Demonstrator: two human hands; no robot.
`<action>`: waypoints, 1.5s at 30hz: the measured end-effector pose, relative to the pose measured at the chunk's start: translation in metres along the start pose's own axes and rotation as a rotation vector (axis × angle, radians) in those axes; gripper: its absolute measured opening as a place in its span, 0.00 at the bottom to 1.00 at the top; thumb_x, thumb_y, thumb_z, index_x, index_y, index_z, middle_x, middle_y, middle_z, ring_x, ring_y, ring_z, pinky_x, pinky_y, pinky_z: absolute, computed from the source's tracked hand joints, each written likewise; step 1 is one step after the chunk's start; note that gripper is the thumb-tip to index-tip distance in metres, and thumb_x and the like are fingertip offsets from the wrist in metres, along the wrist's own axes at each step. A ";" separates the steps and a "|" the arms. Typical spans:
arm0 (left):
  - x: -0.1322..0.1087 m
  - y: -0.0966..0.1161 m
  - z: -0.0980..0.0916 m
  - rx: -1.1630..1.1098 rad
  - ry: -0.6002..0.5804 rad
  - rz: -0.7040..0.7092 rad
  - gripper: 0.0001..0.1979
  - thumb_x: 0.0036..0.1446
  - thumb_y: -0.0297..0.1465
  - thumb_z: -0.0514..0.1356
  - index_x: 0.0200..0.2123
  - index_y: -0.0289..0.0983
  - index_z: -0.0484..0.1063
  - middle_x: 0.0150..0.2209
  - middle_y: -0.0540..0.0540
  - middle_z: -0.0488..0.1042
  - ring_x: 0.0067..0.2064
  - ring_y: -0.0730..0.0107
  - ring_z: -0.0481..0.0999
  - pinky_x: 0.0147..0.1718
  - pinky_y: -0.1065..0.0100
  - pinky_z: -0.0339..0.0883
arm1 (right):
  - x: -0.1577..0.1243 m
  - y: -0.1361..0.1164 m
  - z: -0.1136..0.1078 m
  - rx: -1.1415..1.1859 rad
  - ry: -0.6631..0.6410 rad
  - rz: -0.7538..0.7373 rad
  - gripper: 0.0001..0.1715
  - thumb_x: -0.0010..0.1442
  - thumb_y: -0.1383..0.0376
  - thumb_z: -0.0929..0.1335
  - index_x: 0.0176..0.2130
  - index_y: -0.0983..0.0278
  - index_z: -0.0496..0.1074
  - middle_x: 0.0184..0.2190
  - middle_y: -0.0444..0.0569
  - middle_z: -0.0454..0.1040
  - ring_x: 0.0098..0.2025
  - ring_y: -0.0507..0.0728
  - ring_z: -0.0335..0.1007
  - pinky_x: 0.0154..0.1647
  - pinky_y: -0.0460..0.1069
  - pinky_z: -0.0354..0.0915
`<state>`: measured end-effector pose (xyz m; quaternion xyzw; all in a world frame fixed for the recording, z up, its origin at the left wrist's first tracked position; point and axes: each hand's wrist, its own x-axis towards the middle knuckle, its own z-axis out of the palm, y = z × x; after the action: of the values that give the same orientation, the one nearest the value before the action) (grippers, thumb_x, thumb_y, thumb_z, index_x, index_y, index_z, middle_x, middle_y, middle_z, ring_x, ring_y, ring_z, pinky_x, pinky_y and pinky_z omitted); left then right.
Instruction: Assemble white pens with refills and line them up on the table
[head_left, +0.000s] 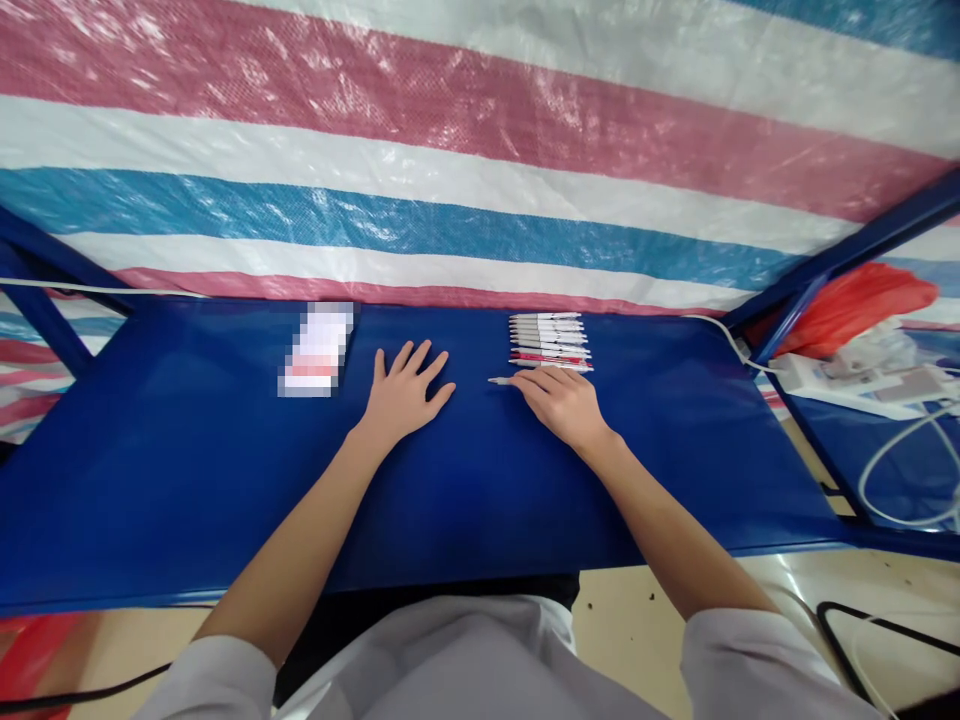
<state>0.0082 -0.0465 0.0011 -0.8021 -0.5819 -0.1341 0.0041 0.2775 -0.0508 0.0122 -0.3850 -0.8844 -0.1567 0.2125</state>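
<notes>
In the head view I have my left hand (409, 392) palm down over the smooth dark-blue tabletop (465, 480), fingers spread wide, nothing in its grasp. My right hand (562, 402) is drawn in narrow, fingers closed on a slim pen with a pale tip (498, 380); the tip pokes out on the side toward my left hand, and the rest is hidden under my fingers. Just beyond my right knuckles lies a stacked row of slim white pens (541, 332), one marked pinkish red (544, 357); whether my fingers touch the nearest, I cannot tell. Left of my left hand, well clear of it, is a blurred-out white rectangular item with a reddish patch (316, 350). Beyond both hands hangs a red, white and blue striped plastic sheet (450, 215).
</notes>
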 end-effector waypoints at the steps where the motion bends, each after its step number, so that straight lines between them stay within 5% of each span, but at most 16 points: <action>1: 0.000 0.000 0.001 -0.001 -0.005 -0.005 0.26 0.64 0.44 0.51 0.62 0.41 0.66 0.66 0.39 0.60 0.67 0.44 0.56 0.63 0.35 0.41 | -0.003 0.002 0.000 -0.009 -0.014 0.011 0.13 0.66 0.69 0.64 0.46 0.60 0.76 0.44 0.45 0.81 0.44 0.55 0.76 0.42 0.48 0.65; 21: -0.001 -0.001 0.003 0.012 -0.030 -0.010 0.26 0.65 0.46 0.48 0.63 0.45 0.65 0.67 0.43 0.58 0.68 0.48 0.53 0.64 0.39 0.37 | -0.009 0.034 0.007 -0.102 -0.109 0.063 0.15 0.66 0.70 0.62 0.42 0.60 0.77 0.43 0.45 0.81 0.41 0.55 0.73 0.36 0.49 0.61; 45: -0.002 0.001 0.003 -0.037 -0.045 -0.023 0.26 0.65 0.46 0.49 0.63 0.45 0.64 0.68 0.44 0.56 0.69 0.47 0.52 0.65 0.39 0.36 | -0.005 0.024 -0.001 -0.008 -0.181 0.117 0.18 0.66 0.70 0.61 0.48 0.58 0.76 0.47 0.45 0.79 0.46 0.57 0.72 0.40 0.50 0.64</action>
<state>0.0095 -0.0487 -0.0018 -0.7981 -0.5885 -0.1268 -0.0252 0.2986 -0.0382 0.0135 -0.4496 -0.8752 -0.1122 0.1390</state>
